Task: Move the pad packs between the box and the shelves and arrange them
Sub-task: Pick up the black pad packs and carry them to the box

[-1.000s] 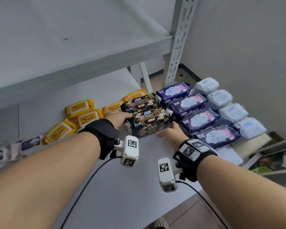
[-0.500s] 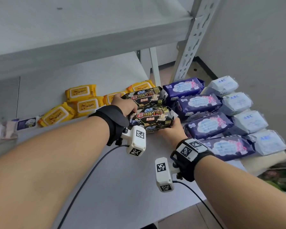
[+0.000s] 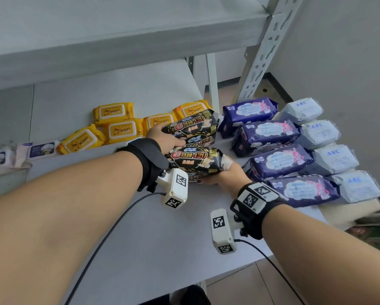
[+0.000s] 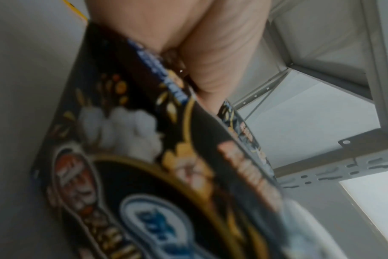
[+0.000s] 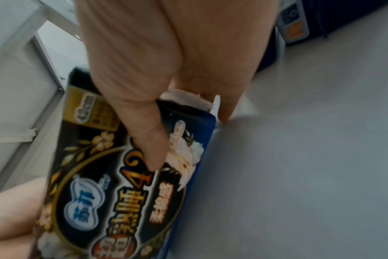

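- Half a second ago both hands were only closing round the black packs; now the near black pack has come up off the shelf a little and tilts, and the view has dropped closer to the goods.
- The right hand holds that near black pack at its 3 o'clock end, its grip closed on it; the right wrist view shows the thumb laid over the printed face and the other fingers behind the crimped end.
- The left hand sits at the 9 o'clock side of the far black pack, fingers wrapped over its edge, grip closed on it; the left wrist view is blurred, yet it shows skin pressed on glossy black film.
- Both black packs are soft oblong pillows of shiny plastic with gold and red print, and they touch each other at mid-shelf.
- At 3 o'clock of them lie four dark blue packs in a slanted row, crinkled film with pink and white print.
- Further out at 3 o'clock is a row of pale packs, clear wrap over white, marked ABC.
- At 9 to 10 o'clock lie yellow wipes packs, flat with rounded white lids.
- The shelf is smooth grey-white board on a perforated metal upright.
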